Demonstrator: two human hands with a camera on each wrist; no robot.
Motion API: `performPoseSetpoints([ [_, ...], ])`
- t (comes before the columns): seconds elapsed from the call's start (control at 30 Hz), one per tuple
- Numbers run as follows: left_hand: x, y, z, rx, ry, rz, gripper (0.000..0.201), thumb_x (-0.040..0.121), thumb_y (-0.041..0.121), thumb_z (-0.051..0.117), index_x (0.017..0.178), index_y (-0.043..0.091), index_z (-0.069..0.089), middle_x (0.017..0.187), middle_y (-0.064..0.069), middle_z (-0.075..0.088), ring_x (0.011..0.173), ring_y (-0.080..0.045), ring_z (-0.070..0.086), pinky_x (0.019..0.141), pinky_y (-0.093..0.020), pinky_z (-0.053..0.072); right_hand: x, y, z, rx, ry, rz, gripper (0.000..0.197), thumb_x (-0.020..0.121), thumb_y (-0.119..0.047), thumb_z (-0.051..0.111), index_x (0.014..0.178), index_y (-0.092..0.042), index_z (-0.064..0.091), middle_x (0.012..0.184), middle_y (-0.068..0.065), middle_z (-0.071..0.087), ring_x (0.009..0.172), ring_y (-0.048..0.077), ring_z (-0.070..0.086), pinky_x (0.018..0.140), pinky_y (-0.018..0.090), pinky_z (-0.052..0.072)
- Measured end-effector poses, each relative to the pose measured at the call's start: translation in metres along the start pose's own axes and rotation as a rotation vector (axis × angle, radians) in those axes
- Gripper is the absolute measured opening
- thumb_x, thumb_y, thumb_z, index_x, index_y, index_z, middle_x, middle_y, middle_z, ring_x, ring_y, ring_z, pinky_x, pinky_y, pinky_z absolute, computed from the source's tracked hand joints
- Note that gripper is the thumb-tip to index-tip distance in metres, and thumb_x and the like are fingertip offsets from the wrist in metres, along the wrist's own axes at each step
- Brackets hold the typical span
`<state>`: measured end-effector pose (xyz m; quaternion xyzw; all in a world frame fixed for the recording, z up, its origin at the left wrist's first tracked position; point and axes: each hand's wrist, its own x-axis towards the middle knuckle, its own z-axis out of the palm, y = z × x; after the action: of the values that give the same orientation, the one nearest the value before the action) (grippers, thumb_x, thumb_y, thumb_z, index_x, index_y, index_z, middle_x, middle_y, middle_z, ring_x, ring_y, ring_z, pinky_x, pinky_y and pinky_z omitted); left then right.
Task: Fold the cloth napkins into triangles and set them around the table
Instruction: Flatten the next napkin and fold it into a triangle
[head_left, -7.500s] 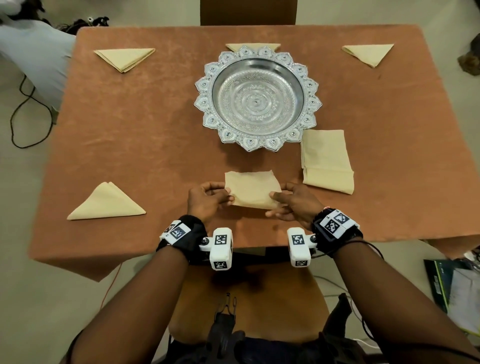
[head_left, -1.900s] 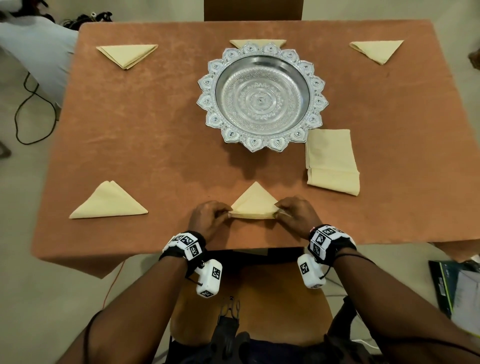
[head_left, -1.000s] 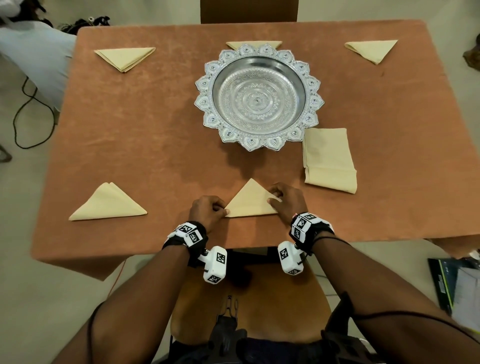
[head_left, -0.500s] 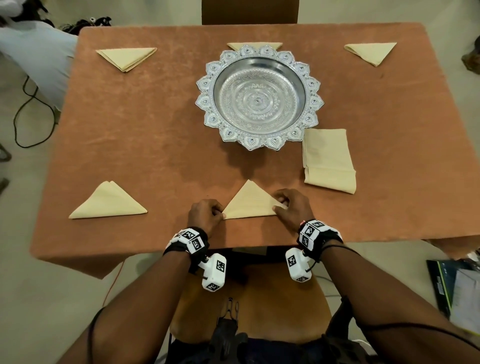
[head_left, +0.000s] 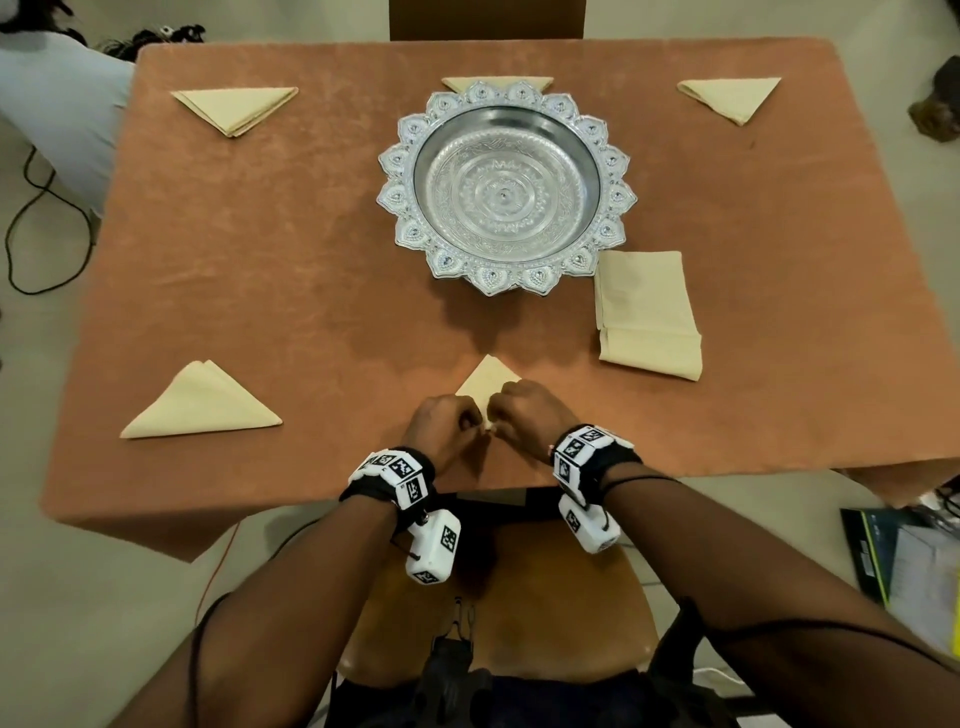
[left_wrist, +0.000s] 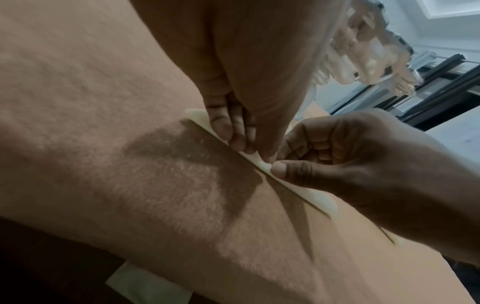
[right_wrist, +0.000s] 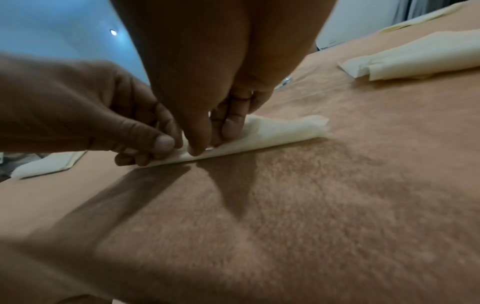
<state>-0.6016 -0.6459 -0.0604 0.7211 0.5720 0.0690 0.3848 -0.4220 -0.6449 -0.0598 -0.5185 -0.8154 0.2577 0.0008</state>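
Where both fists meet, napkin (head_left: 485, 382) beneath left hand (head_left: 441, 423), right hand (head_left: 524, 410).

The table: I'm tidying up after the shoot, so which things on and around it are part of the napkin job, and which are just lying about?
Job:
- napkin pinched by left hand and right hand
- four folded triangles, e.g.
- unfolded stack

Lying about:
- silver bowl
- cables
- papers
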Motion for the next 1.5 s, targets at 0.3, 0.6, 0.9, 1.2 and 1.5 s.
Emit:
performPoseSetpoints([
  [0.3,0.002,-0.023,-0.006,-0.047,0.031,-0.183,0.015,0.072,0.017,0.078,0.072,0.022,0.064,0.072,0.004,0.066,0.07,-0.014,0.061,0.067,-0.025,0.049,-0.023,0.033,0.0,0.151,0.088,0.258,0.01,0.082,-0.013,0.074,0.084,-0.007,0.065,0.089,0.011,0.061,0.084,0.029,0.055,0.071,0.035,0.044],
  [0.6,-0.005,-0.028,-0.011,-0.036,0.143,-0.254,0.017,0.07,0.019,0.08,0.079,0.02,0.064,0.078,0.003,0.066,0.077,-0.018,0.062,0.071,-0.03,0.049,-0.037,0.052,-0.008,0.174,0.203,0.478,0.014,0.082,-0.026,0.072,0.088,-0.014,0.066,0.092,0.006,0.06,0.085,0.026,0.057,0.07,0.031,0.046],
  [0.9,-0.006,-0.014,-0.019,0.026,0.107,-0.436,0.022,0.072,0.031,0.081,0.08,0.021,0.063,0.089,0.001,0.067,0.088,-0.022,0.061,0.076,-0.03,0.048,-0.032,0.042,-0.006,0.286,0.134,0.799,0.032,0.073,-0.045,0.078,0.088,-0.019,0.066,0.1,0.004,0.07,0.093,0.028,0.065,0.075,0.029,0.049],
  [1.2,-0.005,-0.021,-0.02,-0.105,0.104,-0.486,0.015,0.072,0.012,0.076,0.062,0.021,0.069,0.073,0.002,0.072,0.076,-0.02,0.068,0.068,-0.023,0.049,-0.033,0.038,-0.01,0.494,0.147,0.858,0.016,0.072,-0.032,0.079,0.068,-0.027,0.064,0.09,-0.01,0.071,0.082,0.013,0.063,0.073,0.02,0.043],
  [1.5,-0.004,-0.013,-0.021,-0.013,0.089,-0.471,0.009,0.072,0.011,0.074,0.071,0.019,0.071,0.081,0.002,0.072,0.083,-0.022,0.065,0.07,-0.024,0.047,-0.031,0.04,-0.009,0.484,0.152,0.839,0.016,0.066,-0.027,0.081,0.075,-0.029,0.068,0.09,-0.006,0.072,0.084,0.013,0.066,0.081,0.027,0.056],
])
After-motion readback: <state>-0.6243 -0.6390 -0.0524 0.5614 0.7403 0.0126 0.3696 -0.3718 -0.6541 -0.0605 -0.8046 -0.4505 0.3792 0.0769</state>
